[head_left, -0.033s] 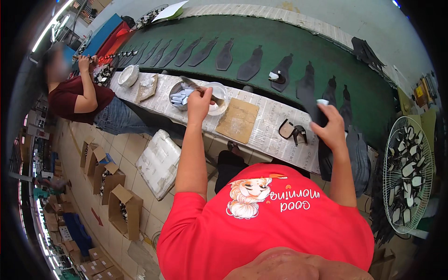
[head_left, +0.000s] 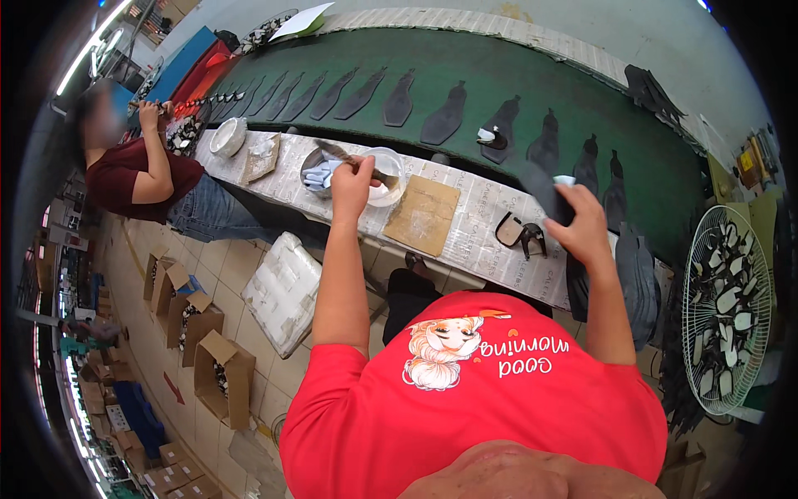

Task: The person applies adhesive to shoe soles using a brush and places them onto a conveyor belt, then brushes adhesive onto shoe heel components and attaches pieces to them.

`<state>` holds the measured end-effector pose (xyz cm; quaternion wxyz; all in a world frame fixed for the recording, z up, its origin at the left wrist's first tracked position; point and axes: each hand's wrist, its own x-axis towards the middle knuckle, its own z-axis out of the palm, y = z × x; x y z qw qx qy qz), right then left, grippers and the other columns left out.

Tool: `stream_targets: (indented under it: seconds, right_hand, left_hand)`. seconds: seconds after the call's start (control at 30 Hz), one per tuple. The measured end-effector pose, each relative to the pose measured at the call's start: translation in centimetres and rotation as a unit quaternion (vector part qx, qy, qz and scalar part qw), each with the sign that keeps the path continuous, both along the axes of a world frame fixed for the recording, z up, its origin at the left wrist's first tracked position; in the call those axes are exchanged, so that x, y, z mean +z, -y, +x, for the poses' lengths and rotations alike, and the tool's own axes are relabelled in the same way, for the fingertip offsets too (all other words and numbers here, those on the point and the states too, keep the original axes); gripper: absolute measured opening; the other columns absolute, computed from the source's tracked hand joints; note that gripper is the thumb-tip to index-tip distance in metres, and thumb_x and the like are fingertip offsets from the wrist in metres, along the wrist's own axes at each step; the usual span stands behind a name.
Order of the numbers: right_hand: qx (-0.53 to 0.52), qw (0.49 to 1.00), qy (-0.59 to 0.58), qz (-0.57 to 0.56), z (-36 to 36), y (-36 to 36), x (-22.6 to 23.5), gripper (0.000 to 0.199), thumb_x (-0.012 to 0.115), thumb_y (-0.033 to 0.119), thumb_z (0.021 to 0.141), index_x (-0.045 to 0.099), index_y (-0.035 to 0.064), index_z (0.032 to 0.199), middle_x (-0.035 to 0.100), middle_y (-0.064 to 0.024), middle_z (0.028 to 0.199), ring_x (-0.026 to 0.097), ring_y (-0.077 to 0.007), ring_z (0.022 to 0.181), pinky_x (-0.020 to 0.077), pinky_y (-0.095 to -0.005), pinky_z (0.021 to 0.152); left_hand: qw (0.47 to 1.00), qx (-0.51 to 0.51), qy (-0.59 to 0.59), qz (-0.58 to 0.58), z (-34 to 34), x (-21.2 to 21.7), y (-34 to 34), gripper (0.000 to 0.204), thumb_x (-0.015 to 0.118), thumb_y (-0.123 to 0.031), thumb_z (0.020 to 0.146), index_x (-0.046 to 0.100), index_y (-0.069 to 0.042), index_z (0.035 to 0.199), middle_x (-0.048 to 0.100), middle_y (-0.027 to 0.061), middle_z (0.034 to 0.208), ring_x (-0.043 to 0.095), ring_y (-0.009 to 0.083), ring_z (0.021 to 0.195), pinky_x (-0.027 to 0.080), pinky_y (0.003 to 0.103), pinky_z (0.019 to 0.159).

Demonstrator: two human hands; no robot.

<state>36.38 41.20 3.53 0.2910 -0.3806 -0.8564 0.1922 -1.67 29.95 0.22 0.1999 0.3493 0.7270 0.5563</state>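
Note:
My left hand [head_left: 353,185] is closed round a slim, dark brush-like tool [head_left: 334,151]. Its lower end reaches over a white bowl [head_left: 396,170] holding pale stuff. Beside that bowl, a round metal pan [head_left: 309,169] contains several pale blue-white pieces [head_left: 320,175]. My right hand [head_left: 582,223] pinches a dark grey flat piece [head_left: 542,190], slightly blurred, above the bench's far edge. Something white [head_left: 565,180] shows at its fingertips. Below and left of this hand lies a small black strap-like part [head_left: 532,241] with a curved dark-edged piece [head_left: 505,229].
Similar dark flat pieces [head_left: 445,116] lie in a row on the green belt [head_left: 474,75]. A stained cardboard sheet [head_left: 422,214] rests on the bench [head_left: 490,262]. More dark pieces [head_left: 638,283] hang at right, near a white wire basket [head_left: 686,316]. A co-worker [head_left: 141,179] stands left.
My right hand has shifted slightly left and down, bringing the dark piece nearer over the bench. My left hand and its tool have moved only a little.

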Motion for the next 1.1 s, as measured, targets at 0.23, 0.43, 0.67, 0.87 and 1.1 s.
stream_targets:
  seconds: [0.23, 0.43, 0.67, 0.87, 1.1]
  right_hand:
    - [0.105, 0.990, 0.048, 0.080, -5.4, 0.6, -1.3, 0.050, 0.070, 0.023, 0.060, 0.061, 0.0025, 0.104, 0.057, -0.0137, 0.096, 0.055, -0.0306, 0.095, 0.0445, -0.0404, 0.085]
    - [0.148, 0.984, 0.039, 0.096, -7.3, 1.6, -0.5, 0.048, 0.070, 0.022, 0.058, 0.062, 0.0031, 0.102, 0.057, -0.0106, 0.095, 0.055, -0.0275, 0.092, 0.0430, -0.0375, 0.081]
    - [0.148, 0.983, 0.050, 0.094, -7.0, 1.8, 0.4, 0.050, 0.068, 0.021, 0.059, 0.062, 0.0015, 0.105, 0.058, -0.0129, 0.097, 0.055, -0.0299, 0.092, 0.0433, -0.0390, 0.084]
    - [0.133, 0.985, 0.047, 0.097, -6.5, 1.8, 0.8, 0.049, 0.068, 0.023, 0.059, 0.063, 0.0018, 0.104, 0.058, -0.0124, 0.096, 0.056, -0.0298, 0.091, 0.0436, -0.0389, 0.083]
    - [0.150, 0.984, 0.044, 0.084, -5.9, 2.2, 1.4, 0.049, 0.068, 0.024, 0.059, 0.064, 0.0021, 0.103, 0.059, -0.0132, 0.096, 0.057, -0.0312, 0.090, 0.0449, -0.0390, 0.083]
  left_hand:
    - [0.964, -0.168, 0.093, 0.182, 6.7, 2.8, 1.2, 0.009, 0.059, -0.010, 0.087, 0.061, -0.001, 0.087, 0.066, 0.0060, 0.084, 0.062, 0.0134, 0.071, 0.046, 0.025, 0.061]
    - [0.928, -0.268, -0.215, 0.143, 11.2, 3.2, 1.3, 0.005, 0.062, -0.006, 0.082, 0.061, -0.001, 0.083, 0.063, 0.0076, 0.078, 0.060, 0.0192, 0.073, 0.047, 0.031, 0.066]
    - [0.931, -0.271, -0.159, 0.187, 11.0, 4.1, 1.4, 0.004, 0.062, -0.005, 0.082, 0.061, -0.001, 0.083, 0.062, 0.0092, 0.078, 0.059, 0.0201, 0.073, 0.046, 0.030, 0.066]
    - [0.920, -0.357, -0.138, 0.083, 10.8, 2.8, 1.9, 0.006, 0.061, -0.006, 0.083, 0.061, 0.000, 0.085, 0.061, 0.0088, 0.079, 0.058, 0.0188, 0.073, 0.045, 0.028, 0.066]
    - [0.931, -0.241, -0.166, 0.216, 10.2, 4.2, 2.1, 0.004, 0.060, -0.003, 0.082, 0.061, 0.000, 0.085, 0.062, 0.0086, 0.080, 0.059, 0.0189, 0.073, 0.046, 0.029, 0.067]
